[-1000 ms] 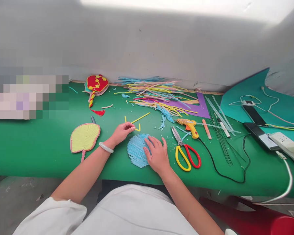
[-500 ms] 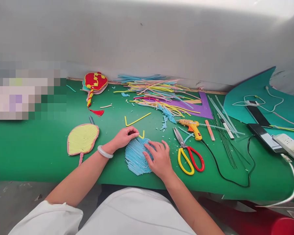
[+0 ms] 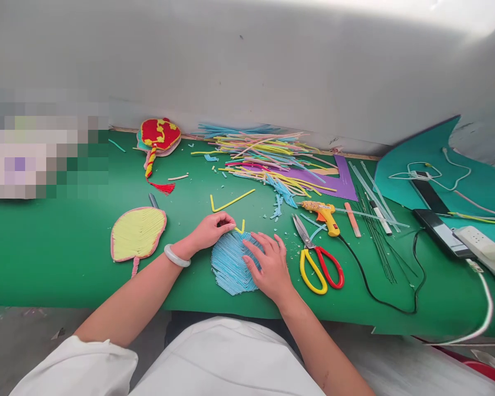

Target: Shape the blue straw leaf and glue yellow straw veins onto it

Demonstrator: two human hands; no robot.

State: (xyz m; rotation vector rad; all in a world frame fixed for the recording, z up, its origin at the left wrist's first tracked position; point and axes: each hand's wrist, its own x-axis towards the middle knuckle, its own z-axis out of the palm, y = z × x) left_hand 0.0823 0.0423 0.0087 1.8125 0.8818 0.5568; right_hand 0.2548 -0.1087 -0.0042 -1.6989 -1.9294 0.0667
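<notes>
Between the thumb and fingertips of my left hand (image 3: 218, 226) is a short bent yellow pipe cleaner (image 3: 243, 227), its V lying at the top edge of a blue fan-shaped piece (image 3: 231, 264). That piece is made of blue strips laid side by side in slanting rows. Resting on its right side is my right hand (image 3: 268, 264), with fingers apart and nothing held in them. Just beyond my hands lies a longer yellow pipe cleaner (image 3: 234, 201), bent at its left end.
Scissors (image 3: 313, 250) and a yellow glue gun (image 3: 322, 214) with a black cord lie to the right. A pile of coloured pipe cleaners (image 3: 264, 148) is at the back. A yellow leaf-shaped fan (image 3: 138, 234) and a red fan (image 3: 160, 135) lie left.
Both hands keep nearly the same places over the blue piece, the left still pinching the yellow pipe cleaner. The view has shifted slightly.
</notes>
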